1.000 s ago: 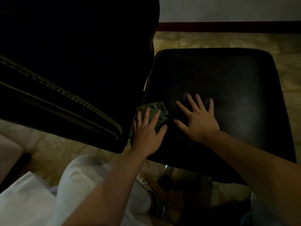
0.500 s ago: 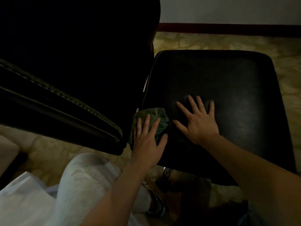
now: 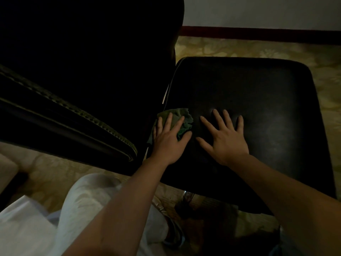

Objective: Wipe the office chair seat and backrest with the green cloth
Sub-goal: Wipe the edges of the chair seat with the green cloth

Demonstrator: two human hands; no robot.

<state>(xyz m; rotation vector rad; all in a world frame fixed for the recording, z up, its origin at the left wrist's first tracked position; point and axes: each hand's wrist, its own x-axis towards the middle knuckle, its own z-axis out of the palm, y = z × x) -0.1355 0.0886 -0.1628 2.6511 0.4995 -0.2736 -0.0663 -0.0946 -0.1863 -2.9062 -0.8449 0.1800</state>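
The black leather chair seat (image 3: 258,108) fills the right half of the head view. Its dark backrest (image 3: 83,71), with a stitched edge, rises on the left. A crumpled green cloth (image 3: 180,115) lies at the seat's left edge, where seat and backrest meet. My left hand (image 3: 168,140) presses flat on the cloth with straight, spread fingers. Just to the right, my right hand (image 3: 224,137) rests flat on the bare seat, fingers spread, holding nothing.
A patterned beige carpet (image 3: 239,48) surrounds the chair, with a dark red skirting board (image 3: 258,35) and pale wall behind. My knee in light trousers (image 3: 88,200) is at the lower left, and a shiny metal part of the chair base (image 3: 187,195) shows under the seat.
My left hand and the cloth slid slightly toward me along the seat's left edge, then back away. The right hand stayed in place on the seat.
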